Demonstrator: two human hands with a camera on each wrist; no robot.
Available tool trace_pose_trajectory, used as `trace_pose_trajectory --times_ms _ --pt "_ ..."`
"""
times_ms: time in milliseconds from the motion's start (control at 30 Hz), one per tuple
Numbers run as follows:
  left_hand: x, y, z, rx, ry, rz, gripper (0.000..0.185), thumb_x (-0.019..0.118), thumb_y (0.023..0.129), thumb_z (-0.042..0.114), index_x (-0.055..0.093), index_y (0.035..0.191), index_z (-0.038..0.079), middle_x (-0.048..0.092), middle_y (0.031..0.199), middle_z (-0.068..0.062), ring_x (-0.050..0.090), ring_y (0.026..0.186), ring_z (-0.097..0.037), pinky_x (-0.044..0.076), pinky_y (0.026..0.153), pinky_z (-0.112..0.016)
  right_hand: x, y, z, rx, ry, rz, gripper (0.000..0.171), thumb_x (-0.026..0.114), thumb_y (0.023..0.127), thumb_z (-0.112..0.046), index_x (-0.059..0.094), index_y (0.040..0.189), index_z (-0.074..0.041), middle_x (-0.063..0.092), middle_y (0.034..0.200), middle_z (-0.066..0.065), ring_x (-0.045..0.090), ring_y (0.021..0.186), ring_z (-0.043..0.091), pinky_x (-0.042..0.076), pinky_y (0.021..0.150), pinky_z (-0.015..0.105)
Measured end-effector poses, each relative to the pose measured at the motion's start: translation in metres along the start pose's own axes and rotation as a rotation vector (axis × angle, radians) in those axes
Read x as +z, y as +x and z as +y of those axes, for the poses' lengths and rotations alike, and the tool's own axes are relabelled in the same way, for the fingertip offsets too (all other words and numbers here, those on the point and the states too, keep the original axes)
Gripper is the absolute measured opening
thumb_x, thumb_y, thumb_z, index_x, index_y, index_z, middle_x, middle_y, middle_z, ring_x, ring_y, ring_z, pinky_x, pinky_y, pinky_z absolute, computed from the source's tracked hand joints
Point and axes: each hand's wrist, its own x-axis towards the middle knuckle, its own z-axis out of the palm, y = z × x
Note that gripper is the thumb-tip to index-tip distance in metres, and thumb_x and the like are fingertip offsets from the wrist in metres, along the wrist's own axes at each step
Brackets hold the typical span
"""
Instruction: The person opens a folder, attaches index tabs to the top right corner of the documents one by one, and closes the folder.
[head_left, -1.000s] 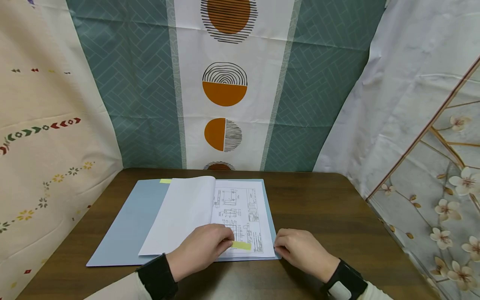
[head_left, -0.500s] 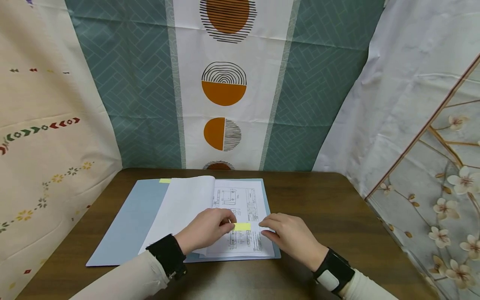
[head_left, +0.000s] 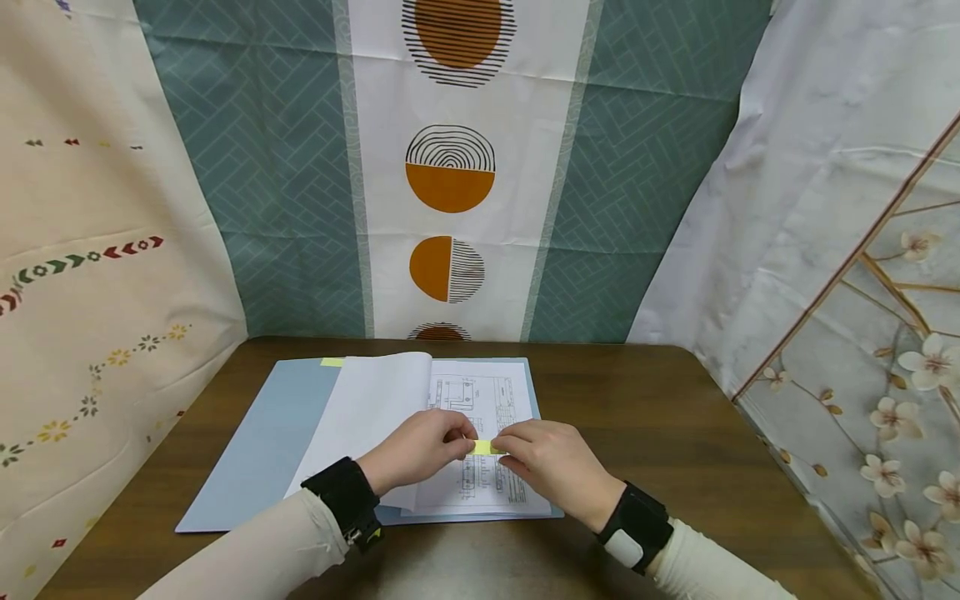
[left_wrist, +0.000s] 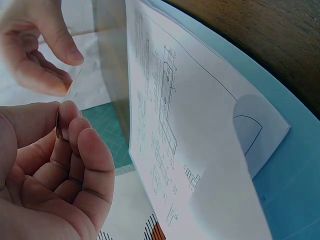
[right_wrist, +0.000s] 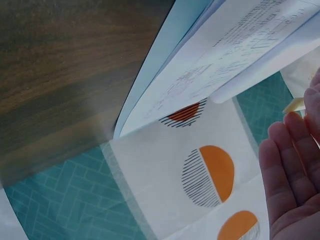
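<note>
Watching remotely, I see L hand [head_left: 418, 450] pinching the yellow strip [head_left: 482, 447] above the drawing sheet [head_left: 491, 493]; R hand [head_left: 551, 458] is at its 3 o'clock end, can't tell if gripping. IMO best: strip level, light touch, no creases. Qty: 2 hands, 1 held strip, 1 yellow tab [head_left: 332, 362] at approx. 11 o'clock on 1 blue folder [head_left: 262, 454].

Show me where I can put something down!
The table is bare between the folder and right cloth, past the right arm. A thinner patch lies between folder and left cloth. The left hand and right hand crowd the papers.
</note>
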Motion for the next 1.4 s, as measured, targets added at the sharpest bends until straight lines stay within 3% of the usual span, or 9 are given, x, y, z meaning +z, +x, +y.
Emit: trace_pose_trajectory --times_ms 233,600,867,1167,1400 --pt "-0.001 0.001 -0.001 -0.017 -0.043 -0.023 0.004 0.076 0.106 0.015 0.079 0.107 0.012 0.069 0.085 0.005 0.062 0.080 -0.017 0.049 0.069 -0.034 0.004 0.002 0.000 -0.016 -0.032 -0.013 0.036 0.100 0.083 -0.018 0.085 0.116 -0.019 0.082 0.113 -0.004 0.078 0.102 0.014 0.063 0.092 0.033" --pt "0.005 0.001 0.000 -0.030 -0.060 -0.008 0.010 0.076 0.106 0.019 0.077 0.114 0.012 0.066 0.084 0.002 0.059 0.078 -0.017 0.046 0.064 -0.031 0.007 0.001 0.000 -0.034 -0.139 0.048 0.037 0.102 0.078 -0.010 0.086 0.112 -0.015 0.084 0.105 -0.004 0.080 0.093 0.010 0.064 0.084 0.031" --pt "0.007 0.001 0.001 0.004 -0.018 0.019 0.013 0.080 0.104 0.025 0.078 0.111 0.014 0.065 0.087 0.006 0.059 0.083 -0.016 0.049 0.070 -0.033 0.006 0.002 0.001 -0.038 -0.116 0.084 0.034 0.102 0.077 -0.008 0.087 0.108 -0.014 0.084 0.101 -0.004 0.080 0.089 0.010 0.064 0.082 0.030" --pt "0.008 0.002 0.000 0.027 -0.023 0.020 0.011 0.084 0.101 0.022 0.079 0.107 0.015 0.067 0.086 0.007 0.060 0.082 -0.016 0.049 0.070 -0.032 0.001 0.005 0.002 0.025 -0.080 0.084 0.033 0.104 0.075 -0.012 0.088 0.102 -0.018 0.083 0.096 -0.005 0.078 0.084 0.010 0.064 0.080 0.029" --pt "0.010 0.003 -0.005 0.077 0.059 0.041 0.009 0.086 0.099 0.017 0.081 0.107 0.015 0.069 0.086 0.010 0.061 0.078 -0.013 0.051 0.070 -0.030 0.001 0.007 0.004 0.040 -0.051 0.105 0.032 0.104 0.075 -0.012 0.087 0.101 -0.018 0.082 0.095 -0.006 0.077 0.084 0.010 0.064 0.079 0.029"
